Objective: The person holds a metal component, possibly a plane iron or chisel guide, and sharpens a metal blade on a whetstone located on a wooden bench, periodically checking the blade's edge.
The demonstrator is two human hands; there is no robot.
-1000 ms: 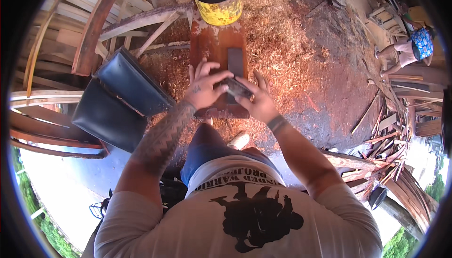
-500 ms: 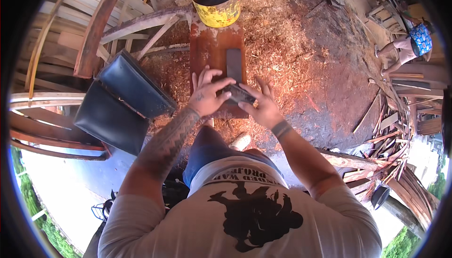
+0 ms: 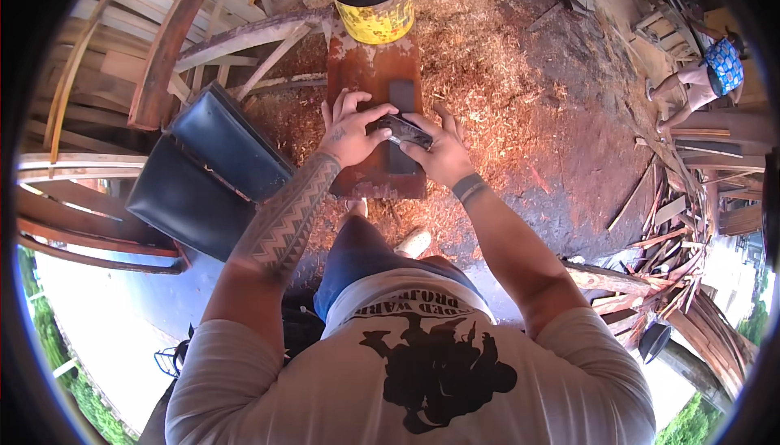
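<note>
Both hands (image 3: 351, 136) (image 3: 446, 155) hold — between fingers (image 3: 379, 112) — one dark block (image 3: 408, 130).

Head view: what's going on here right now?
A person's left hand and right hand hold a small dark piece between them, over a dark flat strip lying on a reddish-brown board. A yellow bucket stands at the board's far end. Whether the piece touches the strip is unclear.

Daylight burns the ground (image 3: 106, 307) white at lower left and lower right, while the wood shavings (image 3: 487, 63) glow warm in softer light. Black panels (image 3: 191, 197) carry a bluish sheen. Fisheye distortion bends the planks (image 3: 89, 222) near the dark, purple-fringed rim.
</note>
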